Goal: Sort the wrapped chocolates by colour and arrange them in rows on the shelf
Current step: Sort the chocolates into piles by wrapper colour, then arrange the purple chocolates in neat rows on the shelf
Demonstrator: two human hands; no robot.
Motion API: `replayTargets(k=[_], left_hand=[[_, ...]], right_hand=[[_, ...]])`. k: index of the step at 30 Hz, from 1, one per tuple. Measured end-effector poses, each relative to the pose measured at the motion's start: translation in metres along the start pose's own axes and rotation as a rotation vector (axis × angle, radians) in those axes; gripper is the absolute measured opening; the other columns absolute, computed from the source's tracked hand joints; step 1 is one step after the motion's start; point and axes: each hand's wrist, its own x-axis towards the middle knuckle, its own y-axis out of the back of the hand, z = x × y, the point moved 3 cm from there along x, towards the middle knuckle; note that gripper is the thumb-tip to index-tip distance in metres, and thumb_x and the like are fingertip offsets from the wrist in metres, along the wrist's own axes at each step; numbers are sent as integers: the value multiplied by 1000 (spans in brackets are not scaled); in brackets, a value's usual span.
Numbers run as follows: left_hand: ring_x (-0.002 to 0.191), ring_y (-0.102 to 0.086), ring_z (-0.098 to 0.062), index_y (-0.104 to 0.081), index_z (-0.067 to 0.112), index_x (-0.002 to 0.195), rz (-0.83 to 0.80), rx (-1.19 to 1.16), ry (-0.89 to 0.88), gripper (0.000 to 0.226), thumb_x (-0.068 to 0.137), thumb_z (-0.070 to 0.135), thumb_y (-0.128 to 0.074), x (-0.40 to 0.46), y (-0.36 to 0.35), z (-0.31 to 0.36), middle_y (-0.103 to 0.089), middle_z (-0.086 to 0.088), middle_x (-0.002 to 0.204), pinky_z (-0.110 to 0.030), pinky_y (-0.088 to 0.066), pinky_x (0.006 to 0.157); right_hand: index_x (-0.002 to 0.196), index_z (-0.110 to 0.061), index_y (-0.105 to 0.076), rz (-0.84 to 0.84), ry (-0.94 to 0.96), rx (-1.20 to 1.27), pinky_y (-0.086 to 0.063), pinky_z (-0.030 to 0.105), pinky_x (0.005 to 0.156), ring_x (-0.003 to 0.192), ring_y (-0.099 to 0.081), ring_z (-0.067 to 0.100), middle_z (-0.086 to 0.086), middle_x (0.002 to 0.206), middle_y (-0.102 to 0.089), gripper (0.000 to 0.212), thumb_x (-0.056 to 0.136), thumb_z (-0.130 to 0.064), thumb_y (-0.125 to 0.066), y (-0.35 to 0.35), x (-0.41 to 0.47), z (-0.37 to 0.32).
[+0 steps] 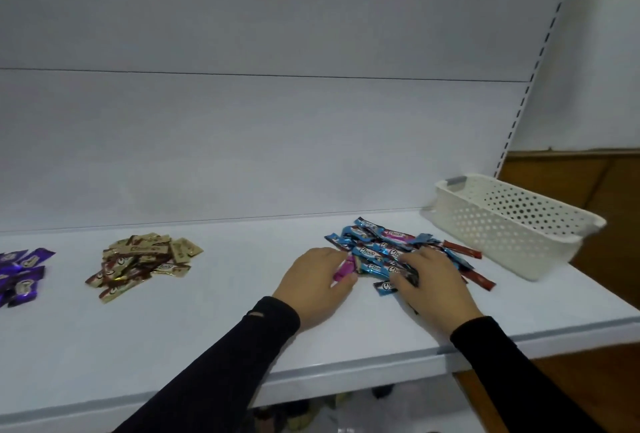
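Note:
A mixed heap of wrapped chocolates (381,245), mostly blue with some pink and red ones, lies on the white shelf (221,322) right of centre. My left hand (313,282) grips a pink chocolate (344,270) at the heap's left edge. My right hand (433,280) rests on the heap's near right side, its fingers curled over blue wrappers. A gold pile (142,261) lies to the left. A purple pile (20,275) sits at the far left edge. Two red chocolates (479,278) stick out to the right of my right hand.
A white perforated plastic basket (512,225) stands on the shelf's right end, tilted and partly over the edge. The shelf's back panel rises behind. The shelf's front edge (346,368) runs under my forearms. A wooden wall is at far right.

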Motion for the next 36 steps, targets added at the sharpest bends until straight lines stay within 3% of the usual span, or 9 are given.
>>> replayTargets(k=[2, 10, 16, 20, 23, 25, 31, 34, 36], left_hand=[[90, -52, -17, -58, 26, 90, 8, -4, -31, 16, 94, 39, -50, 10, -10, 16, -61, 7, 93, -35, -41, 75], [102, -53, -21, -64, 25, 108, -41, 117, -72, 20, 98, 28, -48, 33, -30, 43, -67, 2, 109, -37, -44, 84], [103, -51, -22, -65, 16, 107, -116, 150, -26, 25, 100, 35, -51, 31, -31, 48, -59, -4, 106, -34, -44, 84], [91, -52, -19, -57, 17, 100, -158, -1, 44, 13, 95, 29, -59, 27, -25, 48, -58, 0, 98, -29, -40, 72], [90, -54, -18, -55, 19, 106, -165, -125, 102, 10, 96, 21, -57, 21, -18, 42, -61, 0, 101, -26, -38, 70], [87, -53, -14, -58, 20, 111, -115, -214, 163, 14, 98, 18, -54, 18, -11, 33, -60, 3, 102, -22, -37, 69], [63, -56, -22, -57, 6, 105, -75, -1103, 540, 12, 99, 0, -49, 6, -2, 12, -65, -16, 87, -28, -45, 48], [69, -65, -25, -61, 5, 114, -154, -1211, 544, 20, 101, 18, -54, 1, -2, 11, -72, -17, 90, -31, -54, 57], [70, -62, -24, -60, 5, 114, -178, -1186, 491, 24, 98, 23, -61, -2, -3, 12, -69, -15, 88, -30, -51, 57]], right_hand=[[93, -25, -69, -31, -7, -13, -45, 35, 78, 92, -56, 20, -4, 91, -62, 20, 88, -43, -61, 2, -6, 7], [100, -31, -69, -68, -30, 99, -45, 29, 79, 95, -57, 11, -11, 98, -66, 17, 89, -42, -64, 7, -6, 12], [115, -23, -69, 19, -122, 284, -32, 2, 75, 98, -46, 0, -7, 113, -62, 24, 91, -21, -68, 14, -8, 18], [109, -25, -71, 88, -152, 444, -38, 3, 83, 96, -52, -1, -8, 108, -63, 20, 92, -17, -66, 13, -7, 16], [107, -32, -68, 97, -211, 648, -54, 35, 91, 102, -64, 9, -6, 113, -66, 20, 90, -21, -69, 8, -5, 14], [107, -32, -66, 87, -263, 789, -57, 40, 88, 102, -67, 14, -2, 113, -68, 22, 89, -21, -71, 6, -5, 9], [108, -23, -62, -92, -298, 1022, -54, 29, 73, 80, -69, 13, 3, 89, -74, 26, 85, -18, -75, -1, -2, -20], [111, -13, -65, -166, -263, 980, -52, 19, 65, 72, -68, 7, -1, 84, -74, 26, 86, -14, -74, -7, -1, -37], [115, -8, -66, -209, -254, 1040, -57, 24, 76, 82, -72, 14, 3, 90, -76, 28, 87, -11, -72, -13, 0, -43]])
